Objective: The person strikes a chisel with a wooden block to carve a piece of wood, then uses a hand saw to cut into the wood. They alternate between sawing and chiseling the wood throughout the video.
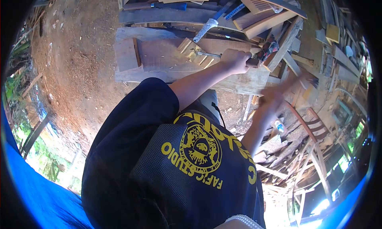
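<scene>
My left hand (236, 61) is closed around the handle of a chisel (209, 54), whose blade points left across the bench. The blade's tip lies at a notched piece of wood (195, 58) with pale cuts in it. Off to the right, my right hand (272, 98) grips the wooden handle of a hammer (292, 83). Motion smears both this hand and the hammer. The hammer's head is toward the upper right, apart from the chisel. Under the left hand, a broad wooden board (161, 54) rests on the plank bench (242, 81).
Behind the board lie a tool with a wrapped handle (206, 29), a blue-ended tool (175, 6) and several wood offcuts (268, 24). A wooden chair frame (314, 127) and scrap wood stand at the right. Sawdust covers the ground (79, 50) at the left.
</scene>
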Action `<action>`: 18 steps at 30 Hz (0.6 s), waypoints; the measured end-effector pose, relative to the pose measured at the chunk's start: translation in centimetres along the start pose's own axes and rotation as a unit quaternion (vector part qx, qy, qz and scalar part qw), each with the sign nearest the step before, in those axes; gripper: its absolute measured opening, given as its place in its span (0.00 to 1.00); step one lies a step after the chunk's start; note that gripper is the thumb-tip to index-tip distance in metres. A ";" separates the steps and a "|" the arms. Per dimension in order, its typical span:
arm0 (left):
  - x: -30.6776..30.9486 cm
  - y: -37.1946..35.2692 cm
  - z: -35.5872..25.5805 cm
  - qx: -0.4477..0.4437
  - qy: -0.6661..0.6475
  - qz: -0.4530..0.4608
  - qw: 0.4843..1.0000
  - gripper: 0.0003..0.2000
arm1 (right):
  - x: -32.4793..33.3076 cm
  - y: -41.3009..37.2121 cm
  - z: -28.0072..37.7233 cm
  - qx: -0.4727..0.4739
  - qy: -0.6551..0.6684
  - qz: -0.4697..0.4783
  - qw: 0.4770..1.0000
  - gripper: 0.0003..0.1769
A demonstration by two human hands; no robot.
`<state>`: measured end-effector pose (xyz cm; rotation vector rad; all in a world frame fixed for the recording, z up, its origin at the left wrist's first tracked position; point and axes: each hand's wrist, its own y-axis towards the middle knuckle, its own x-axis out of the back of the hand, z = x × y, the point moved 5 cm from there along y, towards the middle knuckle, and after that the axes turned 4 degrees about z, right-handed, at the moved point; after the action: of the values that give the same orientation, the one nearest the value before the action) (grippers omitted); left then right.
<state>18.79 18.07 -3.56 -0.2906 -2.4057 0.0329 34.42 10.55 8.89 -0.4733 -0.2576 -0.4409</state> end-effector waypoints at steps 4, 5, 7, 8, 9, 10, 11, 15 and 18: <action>0.1 -0.1 0.2 0.011 0.005 0.005 1.000 0.09 | -1.6 -0.7 2.3 -0.026 -0.100 0.142 0.985 0.17; 0.2 -0.1 0.4 0.015 0.003 0.004 1.000 0.09 | 0.0 0.4 3.6 -0.032 -0.098 0.139 0.985 0.17; 0.3 -0.1 0.4 0.006 -0.002 0.005 1.000 0.09 | 1.9 1.2 6.6 -0.004 -0.050 0.070 0.996 0.19; 0.4 0.0 0.4 0.009 -0.004 0.005 1.000 0.09 | 2.1 1.4 7.7 0.049 0.003 0.001 0.999 0.19; 0.4 0.1 0.4 0.014 -0.011 0.003 1.000 0.09 | 2.2 1.6 8.3 0.101 0.057 -0.067 0.991 0.20; 0.4 0.2 0.6 0.019 -0.016 0.000 1.000 0.09 | 2.1 1.6 7.9 0.155 0.079 -0.125 0.977 0.18; 0.1 0.3 0.7 0.024 -0.016 -0.001 1.000 0.09 | 1.9 2.3 5.3 0.153 0.078 -0.120 0.978 0.18; -0.8 0.3 0.7 0.034 0.012 0.039 0.999 0.10 | -1.4 2.8 0.1 -0.037 -0.158 0.145 0.976 0.13; -0.9 0.7 1.3 0.056 0.004 0.081 0.995 0.12 | 2.8 6.6 2.6 -0.039 -0.076 0.148 0.985 0.17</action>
<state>18.71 18.61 -5.19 -0.4319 -2.3566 0.2400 39.53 16.13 9.56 -0.6132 -0.3128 -0.1245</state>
